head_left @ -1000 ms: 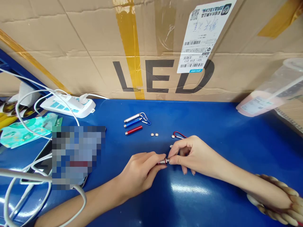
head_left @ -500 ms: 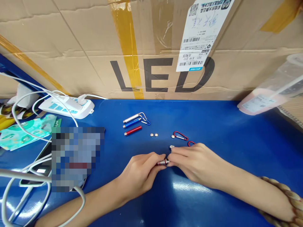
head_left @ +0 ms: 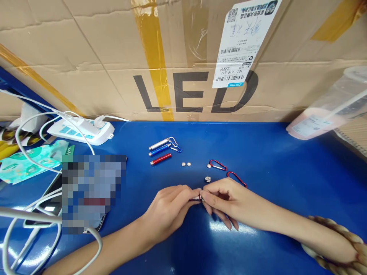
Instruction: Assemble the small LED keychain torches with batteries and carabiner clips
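My left hand (head_left: pixel 169 208) pinches a small red keychain flashlight body (head_left: pixel 196 198) low over the blue table (head_left: pixel 272 160). My right hand (head_left: pixel 226 198) meets it from the right, thumb and forefinger pinched at the flashlight's silver end; what they hold there is too small to make out. Two red carabiner clips (head_left: pixel 218 165) (head_left: pixel 236 178) lie just beyond my right hand, with a small silver cap (head_left: pixel 208 178) between them. Two button cells (head_left: pixel 186 164) sit further left.
Silver, blue and red mini flashlights (head_left: pixel 161 151) lie at the table's middle back. A large cardboard box marked LED (head_left: pixel 183 57) walls the back. A white power strip (head_left: pixel 82 130) with cables, a phone (head_left: pixel 50 204) and green packets (head_left: pixel 31 160) crowd the left. A plastic bag (head_left: pixel 327 114) lies at right.
My right hand turned and drew slightly toward me at the flashlight's end, uncovering the second red carabiner and the silver cap. My left hand stayed in place.
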`<state>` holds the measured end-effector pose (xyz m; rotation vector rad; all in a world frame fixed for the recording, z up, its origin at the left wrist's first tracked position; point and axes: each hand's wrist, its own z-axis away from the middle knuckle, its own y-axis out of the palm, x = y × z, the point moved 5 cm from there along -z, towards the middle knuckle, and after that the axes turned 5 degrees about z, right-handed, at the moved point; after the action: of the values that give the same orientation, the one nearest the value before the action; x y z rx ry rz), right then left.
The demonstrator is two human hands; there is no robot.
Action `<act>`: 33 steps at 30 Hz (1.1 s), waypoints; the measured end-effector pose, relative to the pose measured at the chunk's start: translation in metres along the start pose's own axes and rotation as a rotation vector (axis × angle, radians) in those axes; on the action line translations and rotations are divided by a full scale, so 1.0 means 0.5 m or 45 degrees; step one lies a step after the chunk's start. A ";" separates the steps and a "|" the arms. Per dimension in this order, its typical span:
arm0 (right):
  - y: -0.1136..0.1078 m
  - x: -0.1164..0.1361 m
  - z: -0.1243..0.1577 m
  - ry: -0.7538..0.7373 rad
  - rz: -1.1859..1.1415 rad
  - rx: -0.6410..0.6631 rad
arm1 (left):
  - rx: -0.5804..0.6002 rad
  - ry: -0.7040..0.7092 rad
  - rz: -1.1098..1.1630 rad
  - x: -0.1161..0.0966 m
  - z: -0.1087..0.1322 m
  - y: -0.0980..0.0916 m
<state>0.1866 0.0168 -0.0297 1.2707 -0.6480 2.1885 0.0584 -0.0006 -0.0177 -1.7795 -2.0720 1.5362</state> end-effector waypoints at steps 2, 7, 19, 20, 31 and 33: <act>-0.001 -0.001 -0.002 -0.012 -0.017 -0.006 | 0.017 -0.072 0.051 0.004 -0.001 0.000; -0.004 0.000 -0.005 -0.063 -0.014 -0.051 | 0.012 -0.120 0.064 0.005 -0.005 -0.004; -0.146 0.049 0.032 -0.177 1.500 -0.833 | -0.025 -0.598 0.166 0.036 0.003 -0.010; -0.146 0.044 0.028 -0.173 1.562 -0.839 | -0.020 -0.627 0.174 0.039 0.004 -0.010; -0.104 0.053 0.025 -0.363 1.310 -0.839 | 0.016 -0.802 0.417 0.037 0.003 -0.010; -0.072 0.064 0.030 -0.550 1.236 -0.748 | 0.033 -0.779 0.458 0.030 0.003 -0.008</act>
<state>0.2056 0.0406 0.0104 1.2147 -2.2651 2.0507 0.0492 0.0103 -0.0239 -1.9285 -1.9785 2.4537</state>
